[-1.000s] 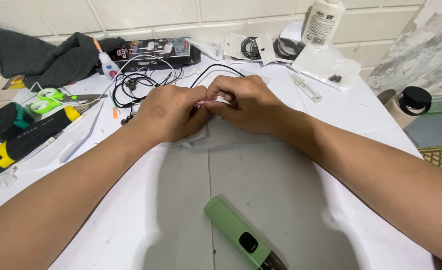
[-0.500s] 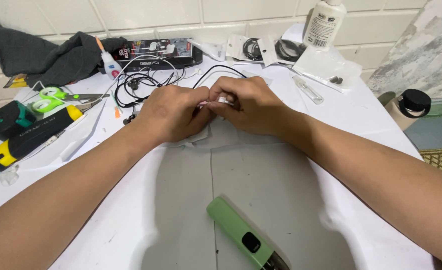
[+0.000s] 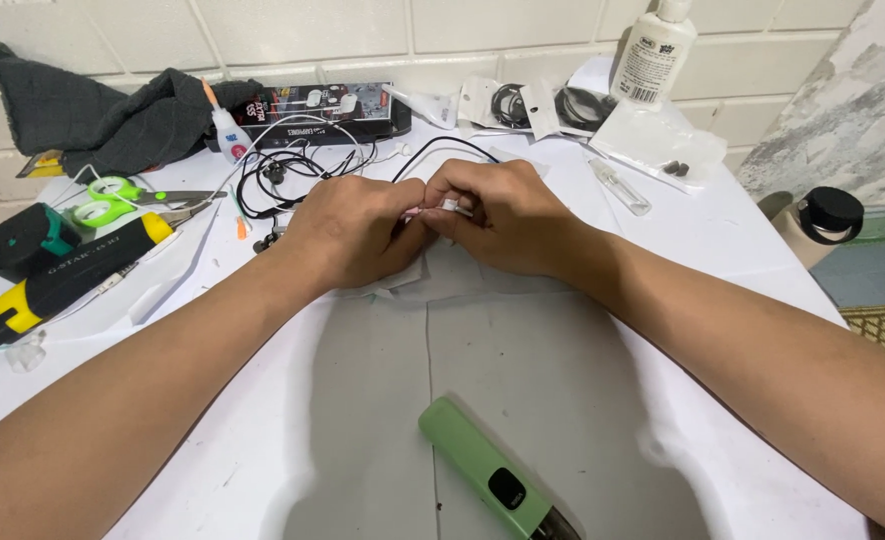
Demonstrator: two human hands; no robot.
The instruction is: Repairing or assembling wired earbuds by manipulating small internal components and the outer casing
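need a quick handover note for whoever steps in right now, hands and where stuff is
Left hand: fingers closed on a small white part, pinched together with the right hand.
Right hand: fingers pinching the same part from the other side; a black cable loops away behind the hands.
Nearby: green scissors and yellow-black tool on the left, green device in front, white bottle at the back.
Done or left: too small to tell; the part sits in both hands.
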